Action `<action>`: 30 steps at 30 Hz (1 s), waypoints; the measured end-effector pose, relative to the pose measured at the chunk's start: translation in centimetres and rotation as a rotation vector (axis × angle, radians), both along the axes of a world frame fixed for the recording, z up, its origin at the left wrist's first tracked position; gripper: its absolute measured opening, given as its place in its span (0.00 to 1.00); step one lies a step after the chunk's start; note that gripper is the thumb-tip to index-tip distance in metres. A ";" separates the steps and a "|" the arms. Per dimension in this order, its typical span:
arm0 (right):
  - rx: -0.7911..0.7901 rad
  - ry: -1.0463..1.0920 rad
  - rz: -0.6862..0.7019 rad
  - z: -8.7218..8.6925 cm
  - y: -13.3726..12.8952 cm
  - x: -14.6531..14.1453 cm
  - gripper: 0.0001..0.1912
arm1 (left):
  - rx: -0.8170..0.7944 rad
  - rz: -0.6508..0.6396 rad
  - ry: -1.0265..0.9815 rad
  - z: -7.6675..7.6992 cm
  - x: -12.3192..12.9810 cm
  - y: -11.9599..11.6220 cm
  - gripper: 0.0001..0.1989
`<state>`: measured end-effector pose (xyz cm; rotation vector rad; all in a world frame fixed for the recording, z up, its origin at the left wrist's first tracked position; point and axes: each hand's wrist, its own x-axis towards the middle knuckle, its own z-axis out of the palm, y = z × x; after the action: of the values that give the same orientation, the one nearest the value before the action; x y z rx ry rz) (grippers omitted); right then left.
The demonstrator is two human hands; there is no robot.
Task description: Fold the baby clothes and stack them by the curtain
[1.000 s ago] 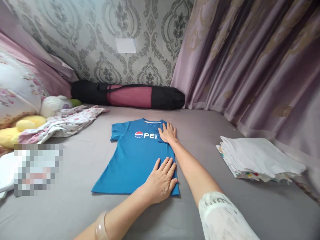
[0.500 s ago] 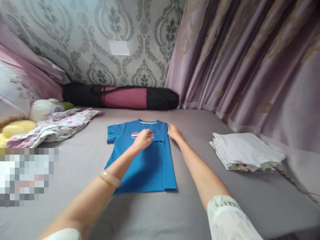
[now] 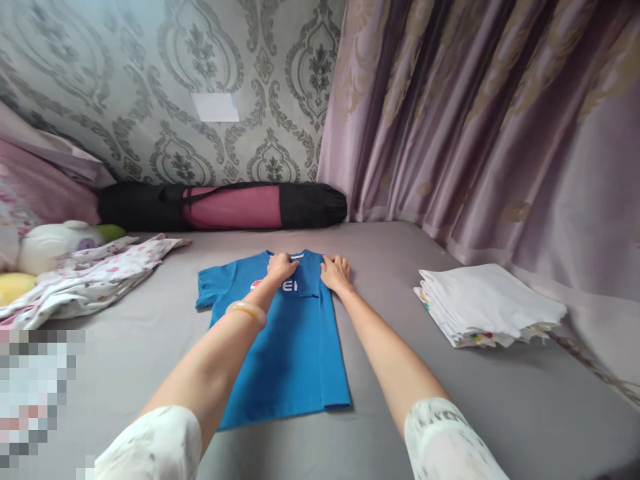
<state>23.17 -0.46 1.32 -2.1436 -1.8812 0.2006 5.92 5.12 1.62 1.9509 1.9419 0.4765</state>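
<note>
A blue T-shirt (image 3: 280,353) lies spread on the bed, front side up, its printed chest logo partly hidden by my left arm. Its right side is folded inward in a long strip, with the sleeve laid across the chest; the left sleeve sticks out. My left hand (image 3: 283,267) is closed on the shirt by the collar, its fingertips partly hidden. At the folded shoulder edge, my right hand (image 3: 337,273) grips the fabric, thumb on the shirt and fingers along the outer side.
A stack of folded white clothes (image 3: 493,303) sits to the right. Along the wall lies a long black and maroon bag (image 3: 233,207). Printed clothing (image 3: 110,270) and a white plush toy (image 3: 53,247) are on the left. A purple curtain (image 3: 450,120) hangs behind the bed (image 3: 390,267).
My left hand has come down from above the chest to the collar area. My right hand stays at the folded shoulder, its fingers now more curled. The view has shifted slightly.
</note>
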 end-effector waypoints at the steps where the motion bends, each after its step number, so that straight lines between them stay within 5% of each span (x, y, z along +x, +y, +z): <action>1: 0.011 -0.008 0.001 -0.1 -0.1 -0.1 0.22 | -0.009 0.018 0.000 0.0 0.1 0.1 0.18; 11: 0.068 -0.057 0.024 -0.6 -0.7 -0.3 0.24 | -0.002 0.079 -0.170 0.6 -0.1 -0.2 0.06; 22: 0.006 -0.031 0.038 0.3 -0.4 0.0 0.24 | -0.047 0.084 -0.201 0.4 -0.1 -0.5 0.12; 30: 0.050 0.014 0.196 0.2 -2.1 -0.8 0.24 | -0.010 0.048 -0.216 1.0 -0.1 -1.1 0.09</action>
<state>22.34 -2.51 1.54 -1.9194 -2.0655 0.2053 5.81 4.07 2.59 1.7691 1.8532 0.6599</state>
